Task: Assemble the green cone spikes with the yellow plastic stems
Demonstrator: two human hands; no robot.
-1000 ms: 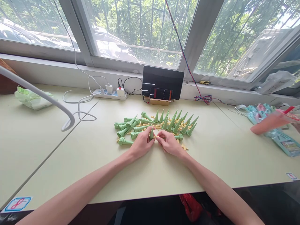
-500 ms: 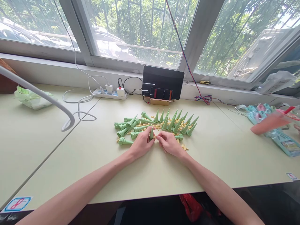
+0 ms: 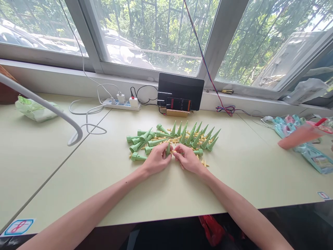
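My left hand (image 3: 157, 159) is closed around a green plastic plant watering spike (image 3: 168, 149), held tip up. Between the fingertips of my right hand (image 3: 189, 159) is a small yellow valve piece (image 3: 172, 151), right at the side of that spike; whether it sits in a hole I cannot tell. Left of and behind my left hand lies a heap of green spikes (image 3: 143, 139) on their sides. Several other spikes (image 3: 194, 136) stand point up behind my right hand, with yellow pieces among them. More yellow valve pieces (image 3: 205, 163) lie to the right of my right hand.
A black tablet (image 3: 180, 86) with a phone (image 3: 179, 104) before it stands at the window. A power strip (image 3: 122, 104) with cables is to the left, near a white curved tube (image 3: 75, 133). At right are a red drink cup (image 3: 296, 136) and teal packages (image 3: 316, 159).
The yellow valve piece now shows more plainly between my hands, beside the held spike. Both hands have hardly moved.
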